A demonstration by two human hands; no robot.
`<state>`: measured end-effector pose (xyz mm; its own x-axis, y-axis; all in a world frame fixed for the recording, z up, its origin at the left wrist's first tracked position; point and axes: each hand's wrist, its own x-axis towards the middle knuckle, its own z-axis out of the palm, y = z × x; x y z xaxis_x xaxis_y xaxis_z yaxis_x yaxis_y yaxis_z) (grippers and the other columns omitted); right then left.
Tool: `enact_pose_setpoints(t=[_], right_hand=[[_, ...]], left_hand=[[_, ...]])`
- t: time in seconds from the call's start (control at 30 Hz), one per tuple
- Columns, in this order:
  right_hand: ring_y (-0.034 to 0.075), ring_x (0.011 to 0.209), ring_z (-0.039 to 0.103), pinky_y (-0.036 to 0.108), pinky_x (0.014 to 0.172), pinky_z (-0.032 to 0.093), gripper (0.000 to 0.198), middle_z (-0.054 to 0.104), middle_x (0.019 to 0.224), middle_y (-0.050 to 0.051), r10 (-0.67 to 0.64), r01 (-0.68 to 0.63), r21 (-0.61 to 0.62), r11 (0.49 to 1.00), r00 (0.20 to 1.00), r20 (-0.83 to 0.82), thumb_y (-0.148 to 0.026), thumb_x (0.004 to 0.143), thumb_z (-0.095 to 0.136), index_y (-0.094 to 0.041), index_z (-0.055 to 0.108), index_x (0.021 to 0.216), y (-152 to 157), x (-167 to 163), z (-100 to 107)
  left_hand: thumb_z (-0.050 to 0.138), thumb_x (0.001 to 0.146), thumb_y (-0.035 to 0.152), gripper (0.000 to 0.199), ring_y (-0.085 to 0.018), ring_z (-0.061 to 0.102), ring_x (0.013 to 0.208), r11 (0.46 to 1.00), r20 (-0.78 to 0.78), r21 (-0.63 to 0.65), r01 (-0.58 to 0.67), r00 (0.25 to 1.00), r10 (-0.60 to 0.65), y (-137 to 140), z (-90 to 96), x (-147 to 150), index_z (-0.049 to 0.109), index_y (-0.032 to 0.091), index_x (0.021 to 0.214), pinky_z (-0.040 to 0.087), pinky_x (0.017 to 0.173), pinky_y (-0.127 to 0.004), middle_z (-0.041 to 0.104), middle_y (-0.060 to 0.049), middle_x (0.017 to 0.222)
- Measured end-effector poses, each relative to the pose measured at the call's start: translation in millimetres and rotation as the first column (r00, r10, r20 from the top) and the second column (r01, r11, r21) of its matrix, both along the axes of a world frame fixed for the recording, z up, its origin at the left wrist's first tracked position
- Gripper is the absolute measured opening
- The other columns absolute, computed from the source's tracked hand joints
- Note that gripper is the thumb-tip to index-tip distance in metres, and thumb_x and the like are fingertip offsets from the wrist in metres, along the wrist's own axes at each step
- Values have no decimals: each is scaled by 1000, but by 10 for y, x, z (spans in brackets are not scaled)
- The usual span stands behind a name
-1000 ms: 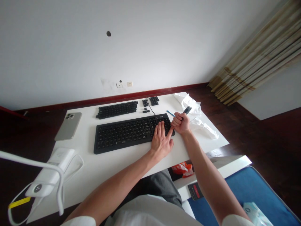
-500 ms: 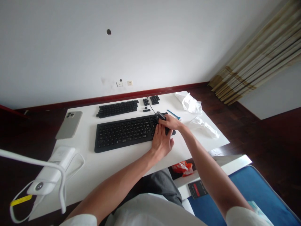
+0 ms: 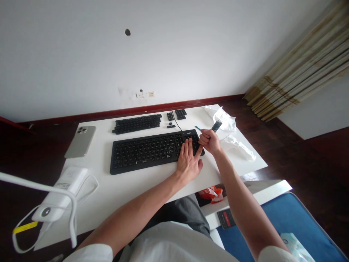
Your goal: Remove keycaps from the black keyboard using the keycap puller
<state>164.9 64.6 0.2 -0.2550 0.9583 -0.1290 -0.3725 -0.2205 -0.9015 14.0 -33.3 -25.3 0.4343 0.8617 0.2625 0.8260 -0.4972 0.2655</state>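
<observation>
My left hand (image 3: 188, 163) lies flat on the right end of a black keyboard (image 3: 144, 153), its fingers stretched over the number pad. The keyboard's keycaps look to be off, though this is hard to make out. Just right of its top corner, my right hand (image 3: 209, 141) is closed in a fist around a dark brush-like tool (image 3: 217, 125). The tool's flat dark end sticks out above the fist; its other end is hidden. A blue stick-shaped tool (image 3: 198, 128) on the table is partly covered by that hand.
Behind the keyboard lie a large block of black keycaps (image 3: 137, 123) and smaller groups (image 3: 180, 114). Crumpled white plastic (image 3: 227, 122) is at the right. A phone (image 3: 80, 142) and a white power strip (image 3: 61, 193) with cables are left. An open drawer (image 3: 256, 194) juts out front right.
My right hand has lifted off the keyboard's upper right area and moved right, turning the tool so its end points up and right. My left hand stays in place.
</observation>
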Motion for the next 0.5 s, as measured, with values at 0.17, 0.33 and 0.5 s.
enact_pose_setpoints(t=[0.17, 0.33, 0.5], right_hand=[[7, 43, 13, 24, 39, 18, 51, 25, 47, -8, 149, -152, 36, 988, 986, 81, -35, 77, 71, -25, 24, 62, 1, -37, 0], [9, 41, 9, 25, 38, 21, 53, 12, 47, -9, -66, 66, -6, 998, 991, -119, -41, 81, 63, -24, 16, 65, -9, 77, -72], [10, 42, 7, 25, 38, 22, 46, 13, 46, -9, -189, 182, -53, 982, 961, -202, -35, 80, 59, -24, 17, 65, -17, 90, -103]], left_hand=[[64, 97, 39, 69, -44, 18, 157, 1000, -10, 5, -3, 1000, 3, -7, -15, -1, 42, 19, 160, 25, 125, -58, 20, -22, 170], [65, 97, 39, 74, -43, 20, 156, 1000, 7, 14, -6, 1000, 6, -12, -15, -2, 36, 20, 163, 27, 125, -56, 22, -22, 170], [67, 96, 38, 73, -42, 20, 156, 999, 25, 39, -7, 1000, 6, -5, -28, 0, 39, 21, 162, 27, 125, -55, 25, -21, 169]])
